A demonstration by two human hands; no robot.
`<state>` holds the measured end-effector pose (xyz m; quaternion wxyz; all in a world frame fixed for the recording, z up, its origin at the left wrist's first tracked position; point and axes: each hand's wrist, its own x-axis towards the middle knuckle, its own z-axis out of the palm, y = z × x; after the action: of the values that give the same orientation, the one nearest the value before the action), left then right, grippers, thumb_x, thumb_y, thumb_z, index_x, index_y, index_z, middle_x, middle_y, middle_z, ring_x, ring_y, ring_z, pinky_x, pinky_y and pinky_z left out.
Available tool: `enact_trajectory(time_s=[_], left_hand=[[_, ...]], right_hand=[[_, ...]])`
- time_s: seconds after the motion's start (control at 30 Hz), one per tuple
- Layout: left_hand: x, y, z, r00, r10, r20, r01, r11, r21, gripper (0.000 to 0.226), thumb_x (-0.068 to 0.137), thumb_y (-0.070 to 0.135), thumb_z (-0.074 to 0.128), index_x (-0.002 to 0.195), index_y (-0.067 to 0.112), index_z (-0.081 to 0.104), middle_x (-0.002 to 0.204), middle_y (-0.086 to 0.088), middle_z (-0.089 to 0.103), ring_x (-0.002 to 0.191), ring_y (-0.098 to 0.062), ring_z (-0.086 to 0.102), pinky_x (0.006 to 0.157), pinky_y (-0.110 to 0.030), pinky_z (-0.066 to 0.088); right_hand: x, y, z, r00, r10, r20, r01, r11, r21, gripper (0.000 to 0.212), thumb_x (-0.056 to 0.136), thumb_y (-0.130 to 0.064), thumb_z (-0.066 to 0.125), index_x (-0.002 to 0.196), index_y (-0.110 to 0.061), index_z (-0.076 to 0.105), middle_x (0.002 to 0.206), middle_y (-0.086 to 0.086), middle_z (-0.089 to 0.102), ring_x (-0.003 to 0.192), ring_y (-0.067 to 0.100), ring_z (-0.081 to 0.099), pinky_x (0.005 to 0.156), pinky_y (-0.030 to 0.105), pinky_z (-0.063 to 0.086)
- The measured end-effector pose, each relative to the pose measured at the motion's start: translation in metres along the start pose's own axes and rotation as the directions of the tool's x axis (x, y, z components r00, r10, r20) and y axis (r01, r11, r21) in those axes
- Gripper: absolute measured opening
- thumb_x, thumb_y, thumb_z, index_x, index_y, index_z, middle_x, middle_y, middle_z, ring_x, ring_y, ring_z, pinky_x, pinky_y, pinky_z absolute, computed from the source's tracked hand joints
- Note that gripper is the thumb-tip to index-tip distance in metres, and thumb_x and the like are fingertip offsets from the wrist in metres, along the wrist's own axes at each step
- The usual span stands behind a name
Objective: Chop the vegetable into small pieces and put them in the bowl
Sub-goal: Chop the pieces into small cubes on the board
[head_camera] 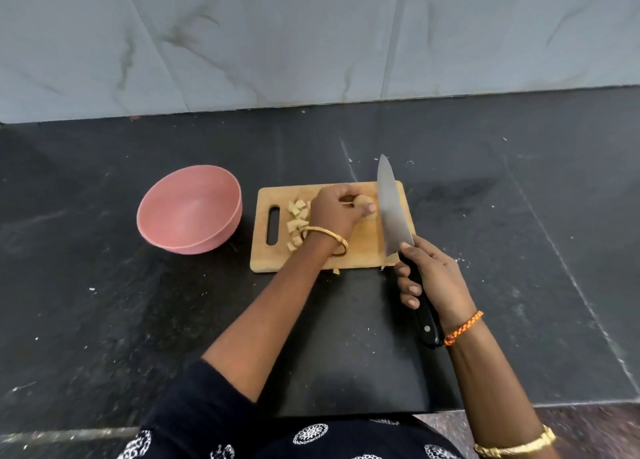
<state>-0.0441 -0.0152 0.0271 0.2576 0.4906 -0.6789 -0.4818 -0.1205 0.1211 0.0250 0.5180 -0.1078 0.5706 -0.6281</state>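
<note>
A rectangular light wooden chopping board (pixel 360 247) with a slot handle at its left end lies on the dark stone counter (pixel 519 216). On the board's far half, the left hand (pixel 334 213) curls its fingers around a pale beige chunk of peeled vegetable (pixel 367 206), pinning it down; only the chunk's right end shows past the fingertips. The right hand (pixel 434 280) wraps its fingers tightly round the black riveted handle of a large steel chef's knife (pixel 393 209), whose broad blade stands just to the right of the chunk, tip pointing away from the person; whether the edge touches the board cannot be told. A scatter of small pale cut cubes (pixel 298 221) sits on the board to the left of the holding hand, and one stray piece (pixel 336 271) lies on the counter just off the board's near edge. A round pink plastic bowl (pixel 188 211) stands on the counter just left of the board, nothing visible inside it.
</note>
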Motion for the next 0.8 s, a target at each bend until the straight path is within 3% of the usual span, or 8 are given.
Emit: enact_trajectory(time_s=[0.1, 0.2, 0.3, 0.43, 0.57, 0.67, 0.8], left_hand=[[0.002, -0.007, 0.008, 0.989, 0.150, 0.006, -0.143, 0.927, 0.346, 0.033, 0.067, 0.020, 0.080, 0.098, 0.012, 0.070, 0.097, -0.004, 0.070, 0.089, -0.020, 0.064, 0.079, -0.030, 0.052], [0.003, -0.014, -0.002, 0.987, 0.160, -0.005, -0.129, 0.814, 0.567, 0.021, 0.069, 0.030, 0.078, 0.081, 0.016, 0.069, 0.086, -0.001, 0.069, 0.084, -0.019, 0.061, 0.070, -0.027, 0.047], [-0.004, -0.017, -0.004, 0.982, 0.185, -0.047, -0.121, 0.796, 0.594, 0.024, 0.072, 0.037, 0.075, 0.078, 0.015, 0.067, 0.081, 0.001, 0.068, 0.080, -0.018, 0.061, 0.065, -0.026, 0.045], [-0.003, -0.008, 0.010, 0.975, 0.195, -0.109, -0.092, 0.795, 0.600, 0.034, 0.078, 0.041, 0.069, 0.096, 0.014, 0.063, 0.089, -0.008, 0.069, 0.087, -0.027, 0.062, 0.072, -0.036, 0.053], [0.002, -0.005, 0.026, 0.978, 0.137, -0.157, -0.027, 0.831, 0.555, 0.029, 0.083, 0.037, 0.065, 0.099, 0.013, 0.063, 0.091, -0.011, 0.068, 0.087, -0.029, 0.063, 0.067, -0.031, 0.045], [0.008, -0.007, 0.018, 0.996, 0.079, -0.039, -0.046, 0.847, 0.529, 0.036, 0.078, 0.035, 0.071, 0.105, 0.013, 0.066, 0.099, -0.009, 0.068, 0.092, -0.025, 0.062, 0.074, -0.029, 0.046], [0.019, -0.006, 0.002, 0.982, 0.022, 0.189, -0.146, 0.725, 0.673, 0.058, 0.068, 0.026, 0.080, 0.121, 0.015, 0.059, 0.121, -0.009, 0.051, 0.108, -0.026, 0.053, 0.094, -0.036, 0.045]], right_hand=[[0.004, -0.002, -0.006, 0.999, -0.037, -0.006, 0.037, 0.997, -0.065, 0.020, 0.098, -0.008, 0.044, 0.102, -0.013, 0.063, 0.057, 0.002, 0.037, 0.031, 0.007, 0.028, 0.029, 0.014, 0.027], [0.006, -0.001, -0.012, 0.999, -0.044, -0.009, 0.043, 0.993, -0.108, 0.021, 0.098, -0.008, 0.043, 0.107, -0.010, 0.062, 0.059, 0.004, 0.035, 0.031, 0.007, 0.028, 0.030, 0.014, 0.027], [0.006, 0.002, -0.016, 0.999, -0.033, -0.015, 0.031, 0.995, -0.095, 0.023, 0.098, -0.008, 0.044, 0.108, -0.014, 0.064, 0.057, 0.004, 0.036, 0.032, 0.007, 0.029, 0.029, 0.014, 0.027], [0.006, 0.006, -0.017, 0.999, -0.014, -0.029, 0.011, 0.994, -0.107, 0.023, 0.097, -0.009, 0.046, 0.107, -0.018, 0.064, 0.056, 0.003, 0.037, 0.032, 0.008, 0.029, 0.029, 0.015, 0.028], [0.011, 0.008, -0.012, 0.998, -0.059, -0.038, 0.048, 0.970, -0.239, 0.024, 0.098, -0.012, 0.046, 0.114, -0.020, 0.061, 0.057, 0.003, 0.038, 0.034, 0.008, 0.031, 0.030, 0.017, 0.029], [0.019, 0.007, -0.003, 0.992, -0.120, -0.044, 0.098, 0.936, -0.338, 0.018, 0.098, -0.015, 0.045, 0.104, -0.022, 0.061, 0.057, 0.004, 0.039, 0.034, 0.008, 0.033, 0.030, 0.018, 0.029], [0.033, 0.004, 0.004, 0.990, -0.135, 0.028, 0.132, 0.865, -0.485, 0.015, 0.096, -0.015, 0.042, 0.091, -0.003, 0.050, 0.063, 0.009, 0.044, 0.037, 0.012, 0.037, 0.032, 0.022, 0.032]])
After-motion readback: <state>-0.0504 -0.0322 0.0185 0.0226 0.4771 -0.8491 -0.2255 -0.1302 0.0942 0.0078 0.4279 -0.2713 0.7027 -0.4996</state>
